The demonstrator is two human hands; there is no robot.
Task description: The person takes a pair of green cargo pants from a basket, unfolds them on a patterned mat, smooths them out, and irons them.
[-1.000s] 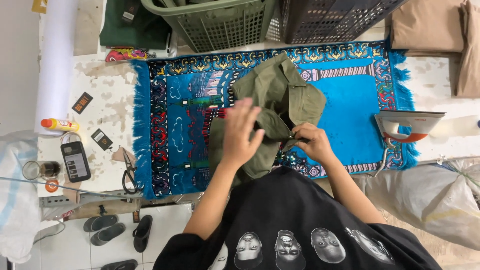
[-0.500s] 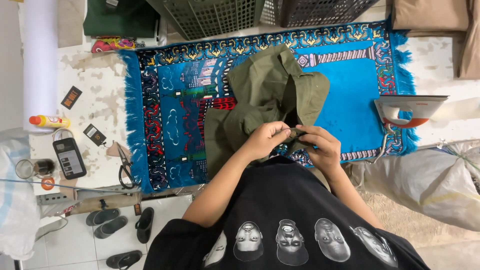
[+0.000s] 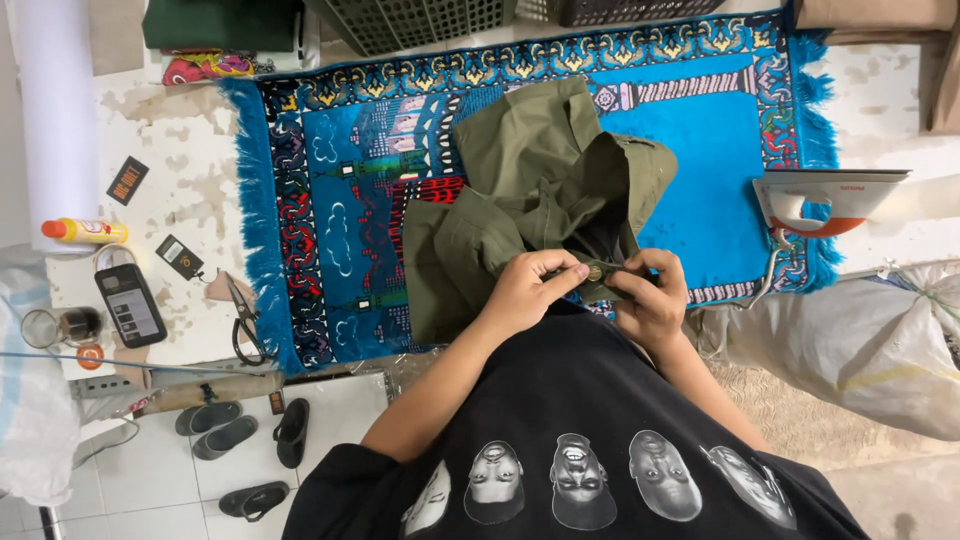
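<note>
At the far left of the worktop lie a white roll (image 3: 55,110), a yellow bottle with an orange cap (image 3: 85,231) lying on its side, a phone (image 3: 130,304) and a pair of black scissors (image 3: 243,322). Sandals (image 3: 250,450) sit on the tiled floor below.

A blue patterned rug (image 3: 300,220) with fringed ends covers the middle of the table. On it lies an olive-green garment (image 3: 540,200), crumpled and folded over itself; its long axis runs from the far edge of the rug toward the person, slightly tilted, with its near end gathered at the hands and its far end pointing toward the baskets (image 3: 430,20) at the top.

The left hand (image 3: 525,290) is closed on the garment's near edge, thumb and fingers pinched beside a small round metal button (image 3: 594,272). The right hand (image 3: 650,295) is closed on the same edge from the other side, fingers curled around the cloth, so both hands meet at the button.

Further right an iron (image 3: 825,197) stands on end at the rug's fringe, its cord hanging down, and a large pale sack (image 3: 860,340) lies beside the table.
</note>
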